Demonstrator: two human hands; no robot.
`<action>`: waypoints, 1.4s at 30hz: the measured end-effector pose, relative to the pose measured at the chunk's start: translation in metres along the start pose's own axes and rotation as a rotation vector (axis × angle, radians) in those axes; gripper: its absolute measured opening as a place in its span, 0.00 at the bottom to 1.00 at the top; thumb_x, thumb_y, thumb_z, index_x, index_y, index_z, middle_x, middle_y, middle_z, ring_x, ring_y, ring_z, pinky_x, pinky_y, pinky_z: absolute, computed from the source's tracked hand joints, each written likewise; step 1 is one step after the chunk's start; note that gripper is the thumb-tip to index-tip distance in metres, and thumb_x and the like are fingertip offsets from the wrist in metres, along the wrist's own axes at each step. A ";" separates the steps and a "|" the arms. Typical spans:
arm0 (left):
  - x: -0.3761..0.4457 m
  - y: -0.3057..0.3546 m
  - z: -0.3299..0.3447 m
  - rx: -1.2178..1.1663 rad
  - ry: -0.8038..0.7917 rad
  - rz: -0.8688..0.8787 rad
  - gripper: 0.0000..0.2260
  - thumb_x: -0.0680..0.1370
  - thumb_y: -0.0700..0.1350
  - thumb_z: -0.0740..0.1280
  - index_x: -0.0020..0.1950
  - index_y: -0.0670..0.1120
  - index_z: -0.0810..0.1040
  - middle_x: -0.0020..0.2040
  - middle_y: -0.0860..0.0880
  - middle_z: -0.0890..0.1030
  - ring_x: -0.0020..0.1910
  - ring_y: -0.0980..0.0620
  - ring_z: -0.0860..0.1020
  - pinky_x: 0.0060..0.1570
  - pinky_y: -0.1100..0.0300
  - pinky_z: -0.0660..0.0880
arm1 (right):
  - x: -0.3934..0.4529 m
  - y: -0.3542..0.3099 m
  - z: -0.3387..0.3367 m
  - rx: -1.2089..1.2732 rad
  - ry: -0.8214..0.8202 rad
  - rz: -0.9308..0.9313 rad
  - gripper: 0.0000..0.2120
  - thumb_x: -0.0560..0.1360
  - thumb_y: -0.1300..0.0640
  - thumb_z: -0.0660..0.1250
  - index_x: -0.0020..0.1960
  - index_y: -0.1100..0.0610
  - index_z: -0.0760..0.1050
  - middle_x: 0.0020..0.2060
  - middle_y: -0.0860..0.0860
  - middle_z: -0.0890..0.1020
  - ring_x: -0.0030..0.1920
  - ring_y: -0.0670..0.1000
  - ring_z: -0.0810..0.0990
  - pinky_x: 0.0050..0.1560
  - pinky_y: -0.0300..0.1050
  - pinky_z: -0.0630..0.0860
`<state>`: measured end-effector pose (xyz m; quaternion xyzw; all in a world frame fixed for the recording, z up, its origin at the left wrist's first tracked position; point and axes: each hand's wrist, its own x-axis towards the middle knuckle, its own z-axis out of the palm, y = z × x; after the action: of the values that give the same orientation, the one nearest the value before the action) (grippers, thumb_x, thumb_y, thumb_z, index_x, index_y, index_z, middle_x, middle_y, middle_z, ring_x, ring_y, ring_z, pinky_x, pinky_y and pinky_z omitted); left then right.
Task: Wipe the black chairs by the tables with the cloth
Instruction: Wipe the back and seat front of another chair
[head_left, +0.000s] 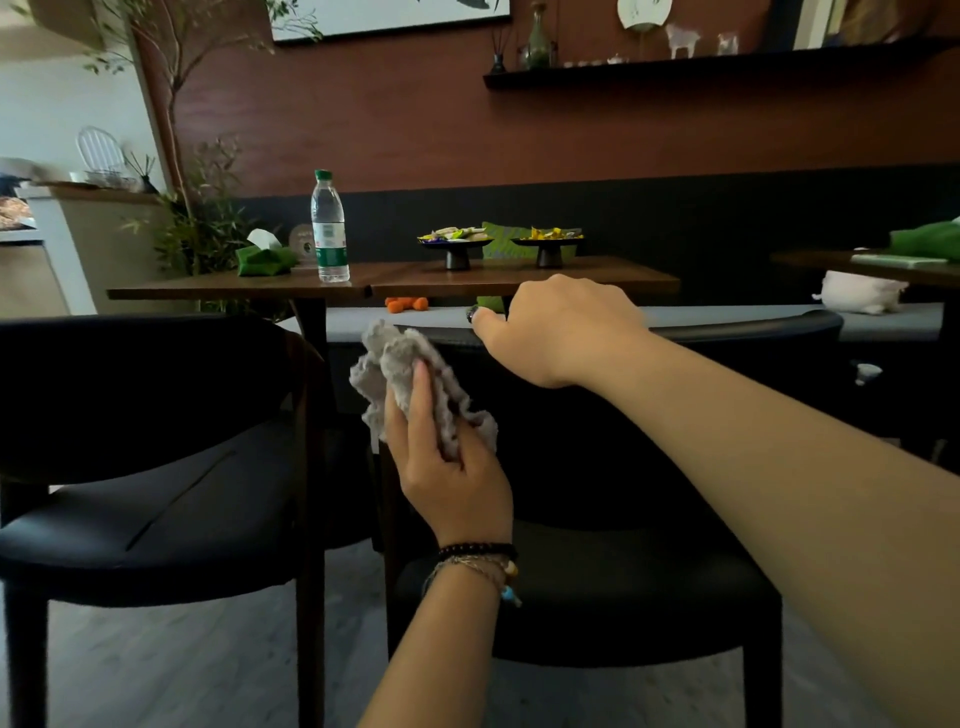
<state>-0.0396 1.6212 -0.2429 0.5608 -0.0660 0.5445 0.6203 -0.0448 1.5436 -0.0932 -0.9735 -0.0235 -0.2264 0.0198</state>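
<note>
Here, left hand (447, 467) fingers around the grey cloth (410, 379), right hand (561, 332) fingers curled over the black chair (753, 332) back.

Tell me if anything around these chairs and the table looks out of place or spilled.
Nothing looks spilled or damaged. The water bottle stands upright on the table. One oddity: a small orange item lies on the bench behind, below the table edge; I cannot tell what it is.

- The left hand (452, 467) grips a crumpled grey cloth (410, 379) against the right black chair (597, 587).
- The right hand (561, 332) holds that chair's curved backrest top.
- A second black chair (150, 499) stands to the left.
- On the counter (395, 283) stand a water bottle (329, 228) and two snack dishes (457, 244).
</note>
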 end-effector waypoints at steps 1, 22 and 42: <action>-0.001 -0.001 0.000 0.025 -0.028 0.042 0.23 0.75 0.39 0.61 0.70 0.51 0.71 0.70 0.45 0.70 0.72 0.51 0.66 0.70 0.64 0.63 | 0.000 0.000 0.000 0.006 0.002 0.004 0.26 0.76 0.34 0.49 0.35 0.52 0.70 0.34 0.49 0.76 0.34 0.52 0.74 0.31 0.44 0.62; 0.059 0.041 -0.086 -0.767 -0.741 -1.085 0.23 0.75 0.54 0.59 0.66 0.47 0.77 0.62 0.41 0.80 0.60 0.42 0.79 0.59 0.43 0.74 | -0.109 0.007 0.076 -0.085 0.527 -0.719 0.24 0.73 0.50 0.69 0.65 0.56 0.67 0.62 0.59 0.74 0.55 0.57 0.78 0.51 0.53 0.78; 0.150 -0.008 0.001 0.220 -0.945 -0.091 0.18 0.78 0.52 0.60 0.29 0.49 0.71 0.28 0.51 0.71 0.32 0.52 0.69 0.38 0.53 0.67 | -0.057 0.016 0.066 -0.845 0.497 -0.838 0.22 0.80 0.49 0.55 0.71 0.57 0.71 0.69 0.62 0.72 0.70 0.71 0.65 0.70 0.71 0.57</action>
<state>0.0268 1.7124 -0.1441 0.8113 -0.2579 0.2064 0.4824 -0.0662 1.5285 -0.1779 -0.7243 -0.3051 -0.4235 -0.4506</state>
